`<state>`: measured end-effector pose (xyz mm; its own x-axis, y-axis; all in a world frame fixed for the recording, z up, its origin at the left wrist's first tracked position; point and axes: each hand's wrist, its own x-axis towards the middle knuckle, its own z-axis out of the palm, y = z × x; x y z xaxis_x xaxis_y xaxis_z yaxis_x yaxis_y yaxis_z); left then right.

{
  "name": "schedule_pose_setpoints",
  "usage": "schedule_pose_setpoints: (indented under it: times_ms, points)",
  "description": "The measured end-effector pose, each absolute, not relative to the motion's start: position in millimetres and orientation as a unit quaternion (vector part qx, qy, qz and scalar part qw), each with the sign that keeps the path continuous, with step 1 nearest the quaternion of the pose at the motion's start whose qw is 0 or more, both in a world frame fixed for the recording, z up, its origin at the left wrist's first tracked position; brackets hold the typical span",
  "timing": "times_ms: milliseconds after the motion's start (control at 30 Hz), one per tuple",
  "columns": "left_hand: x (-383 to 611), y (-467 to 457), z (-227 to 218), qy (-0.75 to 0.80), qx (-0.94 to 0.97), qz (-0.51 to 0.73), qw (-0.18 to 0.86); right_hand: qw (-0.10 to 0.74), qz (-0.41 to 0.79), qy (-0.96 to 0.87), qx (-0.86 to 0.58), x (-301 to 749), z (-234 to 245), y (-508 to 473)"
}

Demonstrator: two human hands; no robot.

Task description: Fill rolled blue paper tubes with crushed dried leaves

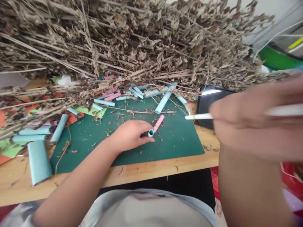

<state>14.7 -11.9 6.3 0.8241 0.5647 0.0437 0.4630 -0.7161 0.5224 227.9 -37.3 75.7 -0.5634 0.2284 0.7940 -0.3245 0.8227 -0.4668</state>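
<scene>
My left hand rests on the green cutting mat, fingers closed round a small light-blue paper tube whose open end faces me. A pink paper tube lies just beyond it, touching or nearly touching. My right hand is raised close to the camera at the right, blurred, fingers closed on a thin white stick that points left. Several more blue and pink paper rolls lie scattered at the mat's far side.
A big heap of dry leafy branches overhangs the back of the wooden table. Larger blue rolls lie at the left over orange and green paper. A dark phone or tablet sits right of the mat.
</scene>
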Motion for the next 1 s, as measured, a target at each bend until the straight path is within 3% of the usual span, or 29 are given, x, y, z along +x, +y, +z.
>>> schedule_pose_setpoints:
  times_ms: [100, 167, 233, 300, 500, 733, 1000]
  points:
    - [13.4, -11.8, 7.1, 0.330, 0.916, 0.122, 0.193, 0.468, 0.232, -0.809, -0.271, 238.7, 32.3, -41.5]
    - [12.9, -11.8, 6.7, 0.354, 0.909, 0.144, 0.166, 0.289, 0.096, -0.788, -0.535, 237.3, 4.1, -47.6]
    - [12.6, -11.3, 5.2, 0.371, 0.899, 0.173, 0.158, 0.144, 0.041, -0.773, -0.616, 234.1, -13.1, -52.3]
    - [12.2, -10.2, 3.3, 0.387, 0.882, 0.212, 0.163, 0.087, 0.010, -0.768, -0.634, 230.2, -18.1, -54.4]
    - [12.3, -9.6, 4.0, 0.411, 0.839, 0.279, 0.222, 0.116, -0.003, -0.759, -0.641, 208.7, -12.5, -51.5]
    - [20.6, -22.4, 10.2, 0.315, 0.895, 0.109, 0.296, 0.139, 0.031, -0.759, -0.636, 200.7, -13.8, -46.1]
    - [23.1, -23.7, 6.3, 0.257, 0.918, 0.073, 0.294, 0.390, 0.256, -0.712, -0.525, 199.8, 11.2, -67.5]
